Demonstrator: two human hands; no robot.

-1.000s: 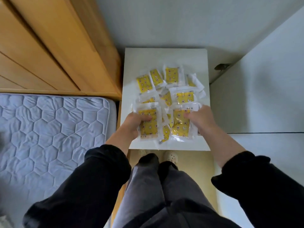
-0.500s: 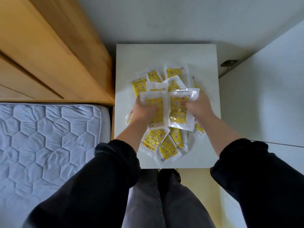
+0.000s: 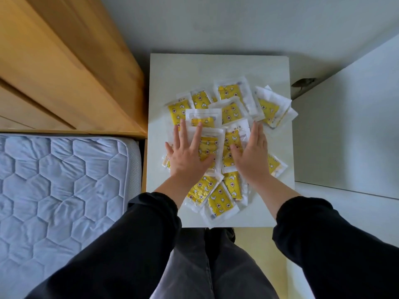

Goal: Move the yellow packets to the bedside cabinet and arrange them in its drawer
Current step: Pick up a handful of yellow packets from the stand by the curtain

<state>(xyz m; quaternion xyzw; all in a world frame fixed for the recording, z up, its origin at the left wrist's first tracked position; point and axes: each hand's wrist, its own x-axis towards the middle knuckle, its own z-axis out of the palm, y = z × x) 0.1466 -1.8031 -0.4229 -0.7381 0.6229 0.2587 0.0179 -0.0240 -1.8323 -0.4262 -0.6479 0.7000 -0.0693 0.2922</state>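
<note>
A loose pile of yellow packets, each a flat rectangle of yellow print sealed in a clear plastic sleeve with white margins, lay on the square white top of the bedside cabinet. The pile covered the middle and near part of that top and left the far strip bare. Most packets lay with their long axis running from the cabinet's near edge toward its far edge. The ones nearest the front edge fanned out at a slant, and a pair at the far right corner tilted so far that one corner overhung the cabinet's right edge. The print showed small stars, crescent moons and flowers. No writing on them could be read.

The left hand lay palm down on the left side of the pile, its fingers straight, spread and released, grasping nothing. The right hand lay flat on the right side, fingers together and likewise released. One upright packet showed between the two hands.

Left of the cabinet stood a tan wooden panel, with a pale blue quilted mattress nearer. A white panel stood right of the cabinet.
</note>
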